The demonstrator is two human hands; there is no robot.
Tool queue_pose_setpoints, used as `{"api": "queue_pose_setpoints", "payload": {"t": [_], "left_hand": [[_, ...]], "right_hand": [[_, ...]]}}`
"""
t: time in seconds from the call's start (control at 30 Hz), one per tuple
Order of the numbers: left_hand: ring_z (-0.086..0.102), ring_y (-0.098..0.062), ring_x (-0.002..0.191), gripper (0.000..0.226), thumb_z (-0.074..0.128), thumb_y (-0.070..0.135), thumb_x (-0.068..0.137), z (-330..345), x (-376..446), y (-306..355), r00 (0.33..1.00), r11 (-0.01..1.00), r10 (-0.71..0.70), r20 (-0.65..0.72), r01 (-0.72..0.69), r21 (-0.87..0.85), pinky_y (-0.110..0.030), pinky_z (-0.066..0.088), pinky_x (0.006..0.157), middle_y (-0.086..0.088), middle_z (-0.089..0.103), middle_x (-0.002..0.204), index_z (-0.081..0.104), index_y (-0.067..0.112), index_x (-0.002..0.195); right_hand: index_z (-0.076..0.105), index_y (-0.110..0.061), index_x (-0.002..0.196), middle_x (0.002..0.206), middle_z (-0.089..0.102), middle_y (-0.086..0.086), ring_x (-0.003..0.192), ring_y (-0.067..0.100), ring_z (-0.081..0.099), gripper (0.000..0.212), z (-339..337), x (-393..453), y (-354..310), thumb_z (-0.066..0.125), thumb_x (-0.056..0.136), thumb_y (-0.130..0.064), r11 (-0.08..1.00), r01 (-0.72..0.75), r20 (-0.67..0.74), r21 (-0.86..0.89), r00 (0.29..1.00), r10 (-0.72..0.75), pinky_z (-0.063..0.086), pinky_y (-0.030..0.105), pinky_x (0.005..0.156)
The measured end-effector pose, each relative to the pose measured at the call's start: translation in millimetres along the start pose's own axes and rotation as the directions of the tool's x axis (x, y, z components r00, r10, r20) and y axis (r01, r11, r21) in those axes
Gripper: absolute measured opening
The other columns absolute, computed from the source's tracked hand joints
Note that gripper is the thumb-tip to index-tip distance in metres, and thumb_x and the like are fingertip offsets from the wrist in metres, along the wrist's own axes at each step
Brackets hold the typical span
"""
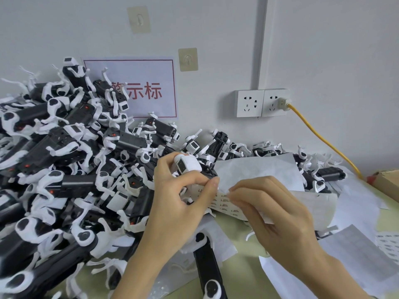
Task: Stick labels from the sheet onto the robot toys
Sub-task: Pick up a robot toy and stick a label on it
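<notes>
White printed label sheet [224, 201] pinched by right hand [278, 214]; left hand [181, 199] grips black-white plastic robot toy [187, 165]; big toy heap [64, 158] seemingly unlabelled.

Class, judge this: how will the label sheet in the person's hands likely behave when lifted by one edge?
The label sheet probably flops: it already curls between the left hand and right hand. It looks thin, so likely light and easily creased.

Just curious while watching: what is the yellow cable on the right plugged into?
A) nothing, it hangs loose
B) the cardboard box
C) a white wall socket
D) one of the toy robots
C: the yellow cable ends in a plug seated in the right-hand white wall socket.
</notes>
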State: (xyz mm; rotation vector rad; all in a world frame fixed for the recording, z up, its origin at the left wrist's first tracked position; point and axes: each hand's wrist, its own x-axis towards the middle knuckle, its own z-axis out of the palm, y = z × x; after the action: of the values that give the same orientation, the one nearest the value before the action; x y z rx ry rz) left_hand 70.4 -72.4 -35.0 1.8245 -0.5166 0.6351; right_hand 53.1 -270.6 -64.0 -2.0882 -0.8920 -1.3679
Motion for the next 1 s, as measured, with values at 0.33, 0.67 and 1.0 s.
{"api": "queue_pose_setpoints", "payload": {"t": [0.33,0.67,1.0], "left_hand": [[0.045,-0.01,0.138,0.019,0.073,0.048,0.087,-0.1,-0.2,4.5,1.0,1.0,0.002,0.001,-0.002,-0.003,-0.003,0.029,0.101,0.005,0.046,0.128,0.078,0.034,0.075],[0.043,-0.008,0.139,0.017,0.077,0.047,0.088,0.1,0.0,1.8,1.0,1.0,-0.002,0.015,0.002,0.009,-0.002,0.029,0.1,0.009,0.045,0.13,0.077,0.037,0.075],[0.044,-0.008,0.138,0.018,0.071,0.051,0.082,-0.7,2.9,-2.1,0.999,0.999,-0.013,0.034,0.012,0.034,-0.005,0.029,0.103,0.006,0.046,0.125,0.078,0.036,0.074]], "right_hand": [[0.08,-0.013,0.114,0.106,0.07,0.004,0.09,0.024,0.065,0.02,4.5,-4.0,1.2,0.07,0.098,-0.005,1.0,-0.014,-0.007,0.0,1.0,0.014,0.05,0.029,0.077],[0.08,-0.011,0.113,0.106,0.071,0.004,0.09,0.024,0.065,0.019,3.1,-4.2,0.5,0.066,0.102,-0.006,1.0,0.002,-0.007,-0.02,1.0,-0.002,0.051,0.034,0.074],[0.08,-0.015,0.097,0.118,0.068,0.003,0.099,0.019,0.067,0.012,2.4,1.6,-10.9,0.069,0.099,-0.01,0.985,-0.129,-0.05,0.118,0.99,0.135,0.052,0.023,0.077]]}}
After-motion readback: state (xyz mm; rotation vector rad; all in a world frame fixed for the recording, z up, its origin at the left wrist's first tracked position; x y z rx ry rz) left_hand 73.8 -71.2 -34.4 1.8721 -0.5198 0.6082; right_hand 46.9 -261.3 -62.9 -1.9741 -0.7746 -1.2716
